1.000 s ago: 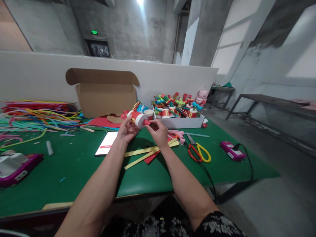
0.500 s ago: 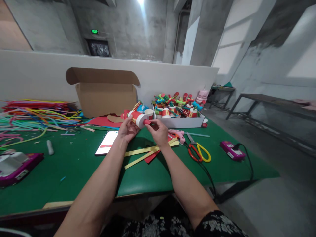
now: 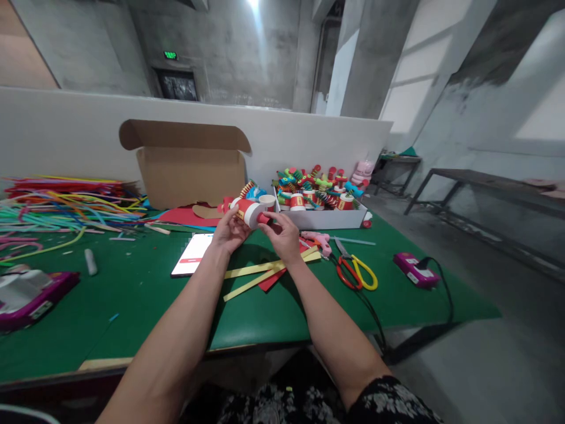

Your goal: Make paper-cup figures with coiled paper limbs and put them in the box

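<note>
My left hand [image 3: 230, 234] is closed round a red and white paper cup [image 3: 249, 213], which lies on its side in the air above the table. A yellow mark shows on its red band, and a red part sticks out at its left end. With thumb and fingers, my right hand [image 3: 282, 234] pinches a small red piece [image 3: 263, 218] against the cup's white right end. Below the hands lie yellow paper strips [image 3: 256, 270] and a piece of red paper [image 3: 272, 280]. Just behind the held cup stands another paper cup [image 3: 267, 201].
A white box [image 3: 326, 220] holds several colourful cup figures. Right of my hands lie a pink glue gun [image 3: 318, 240], scissors [image 3: 355, 271] and a purple power strip [image 3: 415, 271]. Leftward are a tablet [image 3: 190, 257], an open cardboard box [image 3: 189, 176] and coloured strips [image 3: 70, 206].
My right fingers have shifted slightly, and less of the red piece shows between them and the cup's end. The left hand keeps its hold, with the cup almost unmoved.
</note>
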`<state>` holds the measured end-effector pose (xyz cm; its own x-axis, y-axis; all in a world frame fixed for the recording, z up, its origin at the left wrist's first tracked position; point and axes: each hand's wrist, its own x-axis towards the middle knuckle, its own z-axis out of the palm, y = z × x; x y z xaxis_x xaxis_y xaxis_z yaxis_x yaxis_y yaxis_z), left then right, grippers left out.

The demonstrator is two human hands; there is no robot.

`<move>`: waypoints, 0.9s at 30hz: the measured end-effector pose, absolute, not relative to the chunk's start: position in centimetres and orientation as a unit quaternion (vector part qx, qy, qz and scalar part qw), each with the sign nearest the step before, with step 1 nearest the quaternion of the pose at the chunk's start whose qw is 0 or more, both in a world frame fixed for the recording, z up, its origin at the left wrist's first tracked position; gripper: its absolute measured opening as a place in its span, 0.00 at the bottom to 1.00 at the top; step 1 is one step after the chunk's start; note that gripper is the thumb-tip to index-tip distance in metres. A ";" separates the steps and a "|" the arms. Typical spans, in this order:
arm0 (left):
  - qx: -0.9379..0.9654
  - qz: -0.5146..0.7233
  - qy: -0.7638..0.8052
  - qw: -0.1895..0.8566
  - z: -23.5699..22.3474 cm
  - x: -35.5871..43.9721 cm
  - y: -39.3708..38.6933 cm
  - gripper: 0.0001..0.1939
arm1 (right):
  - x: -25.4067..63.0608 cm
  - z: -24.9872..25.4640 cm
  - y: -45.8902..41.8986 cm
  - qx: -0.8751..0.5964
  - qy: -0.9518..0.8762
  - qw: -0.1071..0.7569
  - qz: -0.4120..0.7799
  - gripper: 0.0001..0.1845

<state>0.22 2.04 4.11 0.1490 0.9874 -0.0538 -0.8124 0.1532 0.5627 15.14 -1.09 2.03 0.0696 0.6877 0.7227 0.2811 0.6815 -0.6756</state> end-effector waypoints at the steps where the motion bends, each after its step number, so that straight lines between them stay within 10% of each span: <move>1: 0.211 0.616 0.211 0.729 4.1 0.2 2.0 0.03 | 15.2 1.9 -1.0 -0.363 -0.668 0.632 0.149 0.16; 27: 0.204 0.626 0.196 0.727 4.3 1.2 1.5 0.03 | 15.4 1.0 -0.1 -0.358 -0.654 0.651 0.144 0.10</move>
<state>1.17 1.51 4.35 0.1395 0.9898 -0.0302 -0.8301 0.1335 0.5414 15.40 -0.10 1.00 0.1033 0.6561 0.7476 0.2806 0.7018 -0.6548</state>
